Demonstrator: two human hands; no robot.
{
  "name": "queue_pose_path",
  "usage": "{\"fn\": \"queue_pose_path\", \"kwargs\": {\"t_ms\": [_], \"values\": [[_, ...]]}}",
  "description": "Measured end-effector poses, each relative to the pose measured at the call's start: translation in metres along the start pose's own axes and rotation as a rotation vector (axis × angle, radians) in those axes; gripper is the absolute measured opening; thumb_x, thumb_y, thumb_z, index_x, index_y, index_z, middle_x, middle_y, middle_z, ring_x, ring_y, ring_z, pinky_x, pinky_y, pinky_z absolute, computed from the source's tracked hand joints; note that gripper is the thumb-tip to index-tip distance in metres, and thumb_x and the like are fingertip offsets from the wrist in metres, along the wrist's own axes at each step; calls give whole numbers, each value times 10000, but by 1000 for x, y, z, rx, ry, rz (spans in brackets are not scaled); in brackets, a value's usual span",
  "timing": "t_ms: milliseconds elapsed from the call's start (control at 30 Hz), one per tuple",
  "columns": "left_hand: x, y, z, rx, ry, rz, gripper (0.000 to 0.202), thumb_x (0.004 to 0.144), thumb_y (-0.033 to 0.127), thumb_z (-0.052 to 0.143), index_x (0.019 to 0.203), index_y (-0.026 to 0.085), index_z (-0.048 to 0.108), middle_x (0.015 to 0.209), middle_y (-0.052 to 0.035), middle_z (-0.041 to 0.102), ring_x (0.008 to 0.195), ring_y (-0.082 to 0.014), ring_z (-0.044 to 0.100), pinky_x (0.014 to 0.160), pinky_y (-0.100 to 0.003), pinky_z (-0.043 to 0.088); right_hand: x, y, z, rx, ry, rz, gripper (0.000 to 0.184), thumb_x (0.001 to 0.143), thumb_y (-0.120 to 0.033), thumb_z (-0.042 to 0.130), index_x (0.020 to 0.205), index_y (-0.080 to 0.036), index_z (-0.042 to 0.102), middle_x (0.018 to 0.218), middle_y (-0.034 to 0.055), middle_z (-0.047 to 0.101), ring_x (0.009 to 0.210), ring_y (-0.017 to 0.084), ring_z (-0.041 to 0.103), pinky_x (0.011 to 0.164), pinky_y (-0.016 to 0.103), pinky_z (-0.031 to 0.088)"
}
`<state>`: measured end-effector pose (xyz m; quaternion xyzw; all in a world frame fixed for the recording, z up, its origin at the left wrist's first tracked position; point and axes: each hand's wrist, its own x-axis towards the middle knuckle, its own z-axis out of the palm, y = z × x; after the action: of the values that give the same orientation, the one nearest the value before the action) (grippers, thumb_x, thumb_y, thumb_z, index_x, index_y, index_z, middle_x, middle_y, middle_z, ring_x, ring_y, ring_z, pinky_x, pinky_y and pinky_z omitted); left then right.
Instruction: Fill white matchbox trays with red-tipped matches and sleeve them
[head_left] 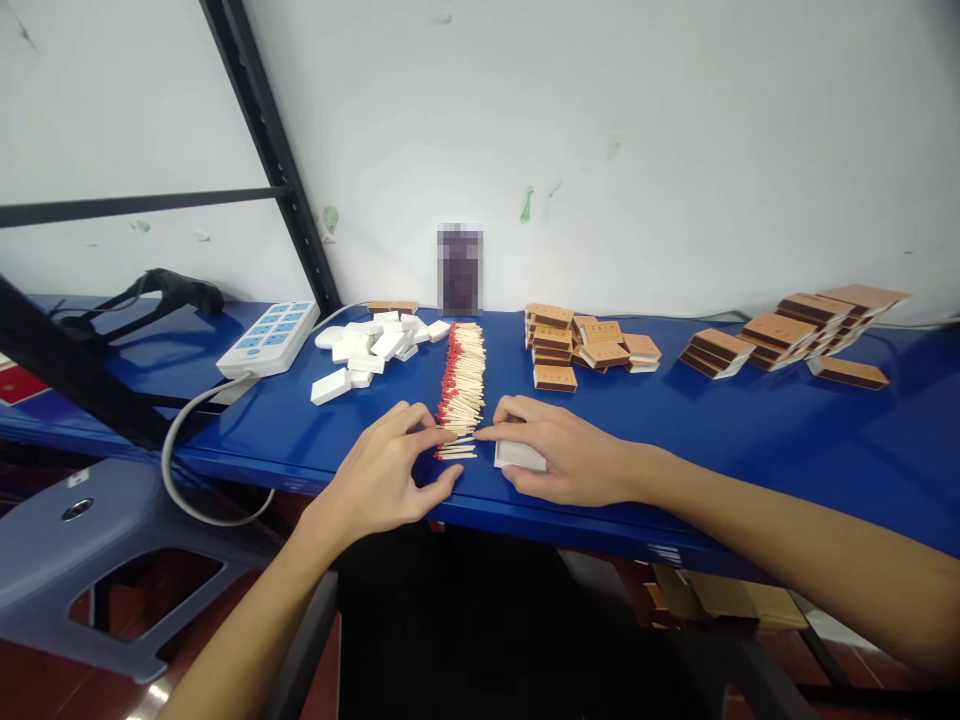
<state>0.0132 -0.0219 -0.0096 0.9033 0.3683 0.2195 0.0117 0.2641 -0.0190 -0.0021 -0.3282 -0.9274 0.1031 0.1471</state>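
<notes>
Near left, grey-blue plastic stool [45, 530] beside blue table [697, 420]. On the table's left, white power strip [274, 340]; farther right, loose heap of white matchbox trays [364, 345].

Holds left forearm [259, 590] slanting from near left toward center. Bears left hand [386, 470] over the near table edge, back of hand up. Curls outer fingers; reaches index tip to the red heads of the matches [466, 380]. Juts thumb rightward, lower and nearer, well parted from index: a hand spread, pinching nothing visible.

At center, matches in a long column running far to near, heads left, sticks roughly crosswise; dense at far end, sparser between the hands.

Holds right hand [562, 450] just right of the column, palm side turned down and left. Points index leftward to the plain match ends; bends the finger beside it. Lays thumb over the near side of a white open tray [525, 457], under the hand. Cannot tell whether gripped or merely covered. Slants right forearm [750, 510] back to near right.

Farther right, heap of brown matchboxes [553, 340]; far right, stepped matchbox stacks [780, 335].
</notes>
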Motion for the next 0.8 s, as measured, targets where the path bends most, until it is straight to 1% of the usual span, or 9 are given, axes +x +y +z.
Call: {"fn": "queue_pose_path", "kwargs": {"t_ms": [100,300,400,533,667,800], "values": [[1,1,-1,0,-20,-13,348,907,393,576,1148,177,704,955,-70,575,884,-224,522,808,-394,476,0,-1,0,2,-10,1,426,887,-256,540,1291,-146,616,1054,113,559,949,261,549,854,448,481],[2,1,-2,-49,-56,-19,359,922,391,566,1195,192,685,960,-61,572,900,-220,521,816,-390,474,0,-3,-2,10,-16,-11,433,882,-230,541,1310,-194,598,1025,91,553,913,244,535,822,423,476],[2,1,-3,-63,-67,-18,356,928,383,562,1205,194,680,961,-56,573,902,-215,521,818,-384,469,0,-2,-2,10,-19,1,458,883,-234,542,1337,-181,577,1023,94,549,910,247,534,823,430,473],[2,1,-3,-70,-78,-25,355,930,384,561,1206,195,680,967,-55,570,911,-217,518,825,-385,464,0,-2,-2,16,-23,4,443,888,-244,540,1324,-173,583,1020,93,546,908,247,534,822,428,471],[3,1,-4,-80,-102,-42,381,927,395,565,1234,193,665,964,-54,557,926,-220,514,870,-395,462,0,-2,-2,12,-26,3,422,894,-252,538,1303,-163,591,1017,93,544,905,244,534,818,419,471],[3,0,-4,-100,-123,-49,381,935,404,556,1239,198,657,966,-51,555,932,-219,515,877,-393,464,0,-3,-2,14,-20,-4,408,896,-242,538,1296,-181,594,1014,86,548,898,237,537,808,407,473]]}}
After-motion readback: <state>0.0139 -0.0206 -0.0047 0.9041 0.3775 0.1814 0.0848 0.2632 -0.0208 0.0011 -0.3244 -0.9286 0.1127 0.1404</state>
